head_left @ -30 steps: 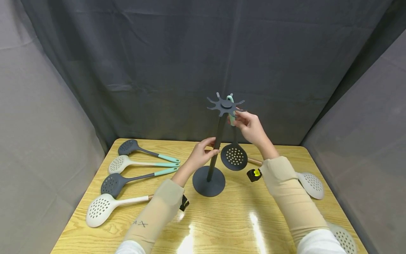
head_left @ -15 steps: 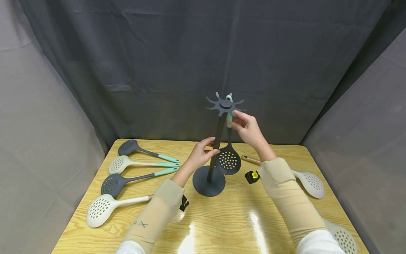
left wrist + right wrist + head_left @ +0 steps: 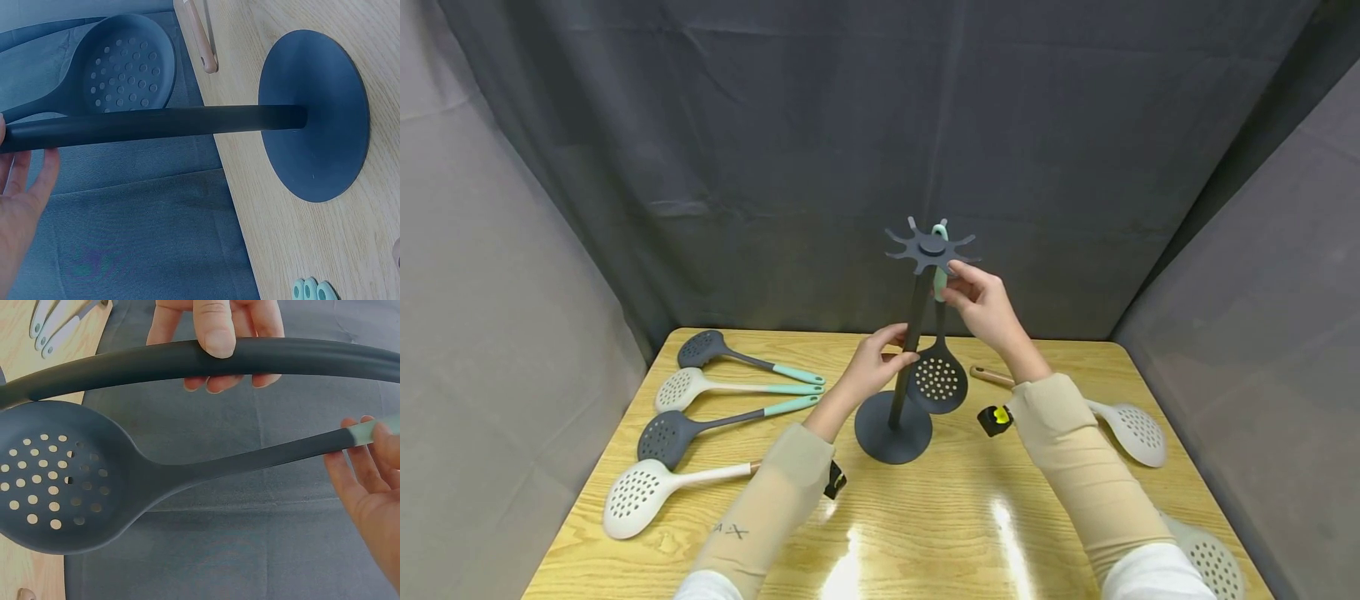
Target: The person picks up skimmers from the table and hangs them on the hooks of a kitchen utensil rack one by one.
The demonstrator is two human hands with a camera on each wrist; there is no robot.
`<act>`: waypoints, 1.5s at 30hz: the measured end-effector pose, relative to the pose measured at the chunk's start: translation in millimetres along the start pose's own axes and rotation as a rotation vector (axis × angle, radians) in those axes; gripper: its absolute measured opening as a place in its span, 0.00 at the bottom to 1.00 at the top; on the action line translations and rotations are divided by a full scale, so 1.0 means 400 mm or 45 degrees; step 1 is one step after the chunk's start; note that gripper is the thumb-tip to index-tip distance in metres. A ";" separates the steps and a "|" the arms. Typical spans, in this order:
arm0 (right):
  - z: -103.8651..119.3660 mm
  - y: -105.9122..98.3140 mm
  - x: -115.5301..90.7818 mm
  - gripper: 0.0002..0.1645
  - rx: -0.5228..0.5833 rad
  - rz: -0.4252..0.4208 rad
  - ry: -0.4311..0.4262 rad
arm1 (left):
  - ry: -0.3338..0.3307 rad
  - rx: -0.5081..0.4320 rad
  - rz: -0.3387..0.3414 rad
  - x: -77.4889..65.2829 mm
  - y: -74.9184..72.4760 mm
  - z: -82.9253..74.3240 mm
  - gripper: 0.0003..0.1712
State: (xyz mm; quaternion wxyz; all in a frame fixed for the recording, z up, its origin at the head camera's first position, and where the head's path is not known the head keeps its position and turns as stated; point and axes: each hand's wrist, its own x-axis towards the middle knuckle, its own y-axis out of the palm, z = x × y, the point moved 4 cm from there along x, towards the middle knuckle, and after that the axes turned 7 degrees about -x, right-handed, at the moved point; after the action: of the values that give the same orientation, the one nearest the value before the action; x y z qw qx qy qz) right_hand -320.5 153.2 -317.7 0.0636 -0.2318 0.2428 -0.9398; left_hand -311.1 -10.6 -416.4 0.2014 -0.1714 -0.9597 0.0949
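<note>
A dark utensil stand (image 3: 893, 446) with a round base and a ring of hooks rises from the table in the head view. My left hand (image 3: 874, 364) grips its pole around mid-height, thumb on the near side as the right wrist view shows. With my right hand (image 3: 990, 308) I pinch the mint handle of a dark skimmer (image 3: 951, 379) just under the hooks. The handle's looped end overlaps a back hook. The skimmer hangs bowl down beside the pole, its perforated bowl (image 3: 87, 481) plain in the right wrist view.
Several skimmers lie at the left, including a dark one (image 3: 664, 437) and a white one (image 3: 634, 500). Two white skimmers are at the right, one (image 3: 1138, 435) with a wooden handle (image 3: 992, 377), the other (image 3: 1210, 562) partly behind the sleeve. Dark cloth hangs behind the table.
The skimmer's bowl has swung left toward the pole, and my right hand has shifted slightly left with its handle. My left hand keeps its place on the pole.
</note>
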 end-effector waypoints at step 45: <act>-0.021 -0.017 -0.051 0.26 -0.442 -0.418 -0.489 | 0.033 -0.031 0.021 -0.023 -0.006 -0.079 0.20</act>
State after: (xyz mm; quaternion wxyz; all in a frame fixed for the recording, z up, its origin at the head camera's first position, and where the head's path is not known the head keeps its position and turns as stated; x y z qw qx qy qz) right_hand -306.6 167.4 -329.2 -0.0850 -0.4489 0.3426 -0.8209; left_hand -290.5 -12.7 -390.8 0.2108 -0.1829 -0.9567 0.0825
